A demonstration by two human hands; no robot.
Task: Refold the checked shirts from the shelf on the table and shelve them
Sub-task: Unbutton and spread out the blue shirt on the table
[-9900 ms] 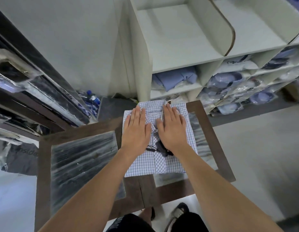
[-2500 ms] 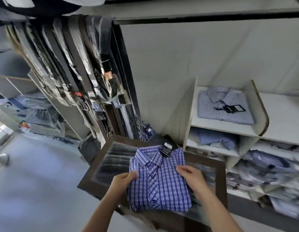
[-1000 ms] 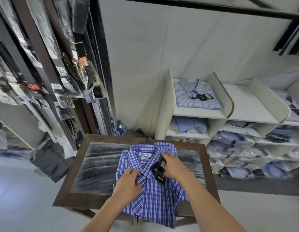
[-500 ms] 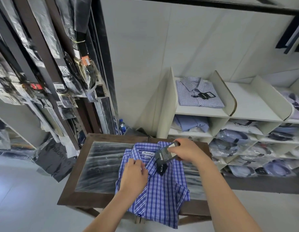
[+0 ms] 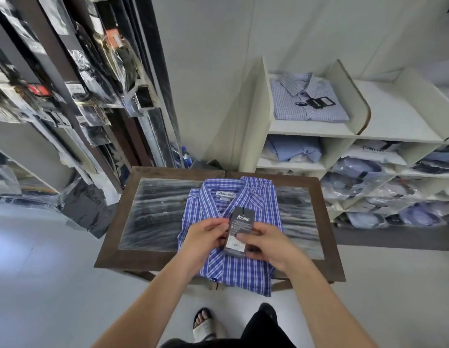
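The shelf (image 5: 316, 128) stands to my right behind the table (image 5: 153, 217). One pale shirt (image 5: 308, 104) lies folded in its top left bay, and the bay beside that one is bare. The blue shirt (image 5: 233, 270) I am working on lies folded on the table, collar (image 5: 218, 197) away from me and its near end hanging over the table's front edge. Its tag (image 5: 239, 232) lies on the chest, just below the collar opening.

Both my hands are curled in on that tag. My right hand (image 5: 271, 244) pinches it, thumb across the lower part and fingers beneath. My left hand (image 5: 205, 243) pinches its left edge. Neither is spread flat on the cloth.

I judge the step to be getting the tag clear so the shirt can be opened and refolded. To do it well I should:
- lift the card by its edges, not bend it;
- follow its string to where it is fastened, which I cannot see from here;
- keep one hand's weight on the placket so the front does not drag askew;
- slide the shirt fully onto the table before unfolding it.
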